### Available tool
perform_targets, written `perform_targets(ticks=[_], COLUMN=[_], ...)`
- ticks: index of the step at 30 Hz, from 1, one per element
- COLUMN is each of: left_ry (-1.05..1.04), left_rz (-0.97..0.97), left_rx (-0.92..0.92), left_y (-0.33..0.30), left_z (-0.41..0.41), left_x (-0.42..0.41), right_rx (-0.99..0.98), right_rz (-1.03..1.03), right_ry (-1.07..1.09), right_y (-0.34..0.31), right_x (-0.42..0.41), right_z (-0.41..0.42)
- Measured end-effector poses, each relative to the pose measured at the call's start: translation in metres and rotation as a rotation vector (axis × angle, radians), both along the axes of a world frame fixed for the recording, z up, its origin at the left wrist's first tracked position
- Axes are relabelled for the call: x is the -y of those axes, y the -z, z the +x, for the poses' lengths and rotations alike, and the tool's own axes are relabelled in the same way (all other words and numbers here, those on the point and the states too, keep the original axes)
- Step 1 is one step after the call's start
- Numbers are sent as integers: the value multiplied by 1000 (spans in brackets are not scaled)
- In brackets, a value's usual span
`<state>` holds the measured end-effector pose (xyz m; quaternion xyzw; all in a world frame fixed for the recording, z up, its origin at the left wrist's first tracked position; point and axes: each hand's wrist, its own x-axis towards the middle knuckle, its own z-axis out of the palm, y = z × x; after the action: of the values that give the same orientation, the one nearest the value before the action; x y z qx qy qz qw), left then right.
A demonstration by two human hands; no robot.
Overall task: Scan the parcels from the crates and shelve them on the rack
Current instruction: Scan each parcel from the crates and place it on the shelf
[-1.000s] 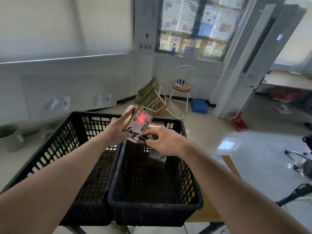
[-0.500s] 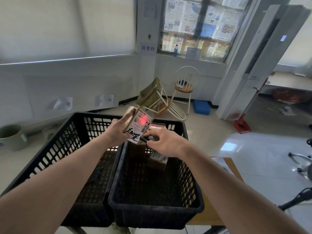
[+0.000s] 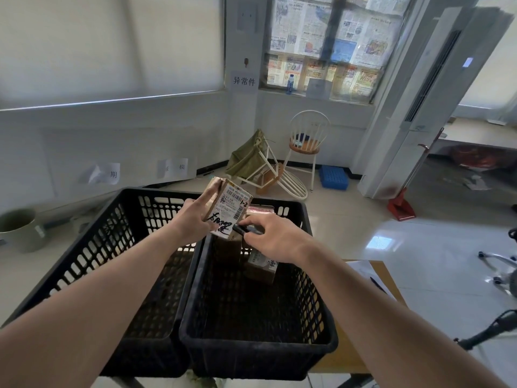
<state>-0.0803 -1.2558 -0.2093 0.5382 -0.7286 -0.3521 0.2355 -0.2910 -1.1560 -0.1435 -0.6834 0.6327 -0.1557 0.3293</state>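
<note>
Black crates [image 3: 156, 275], two, side by side; three parcels in the right one. Left hand [image 3: 193, 219] grips a fourth parcel [image 3: 228, 212] raised; right hand [image 3: 275, 236] fingers curl around a scanner [image 3: 244, 228].

Black lattice crates [image 3: 156, 278], brown parcel [image 3: 223, 208] with white label and black handwriting, blue basket [image 3: 334, 177], red dustpan [image 3: 400, 208].

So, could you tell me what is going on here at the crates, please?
A person is scanning parcels. The left hand holds a small brown parcel up over the crates, label facing them, while the right hand grips a small black scanner at the label's lower edge. More parcels lie in the right crate. No rack is in view.
</note>
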Motion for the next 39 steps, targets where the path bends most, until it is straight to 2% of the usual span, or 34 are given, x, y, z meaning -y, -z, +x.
perform_targets(ticks=[6, 13, 21, 28, 39], left_ry=[-17, -62, -210, -479, -917], left_rz=[67, 10, -76, -259, -560], left_rx=[-211, -358, -453, -372, -71], left_y=[-12, -53, -75, -79, -89], left_z=[3, -7, -37, -45, 0], left_x=[-8, -48, -110, -186, -345], right_rx=[78, 368, 722, 882, 862], right_rz=[-246, -452, -505, -434, -441], right_ry=[187, 304, 61, -216, -516], right_y=[13, 20, 5, -3, -13], right_x=[9, 31, 27, -8, -118], right_z=[4, 1, -9, -1, 84])
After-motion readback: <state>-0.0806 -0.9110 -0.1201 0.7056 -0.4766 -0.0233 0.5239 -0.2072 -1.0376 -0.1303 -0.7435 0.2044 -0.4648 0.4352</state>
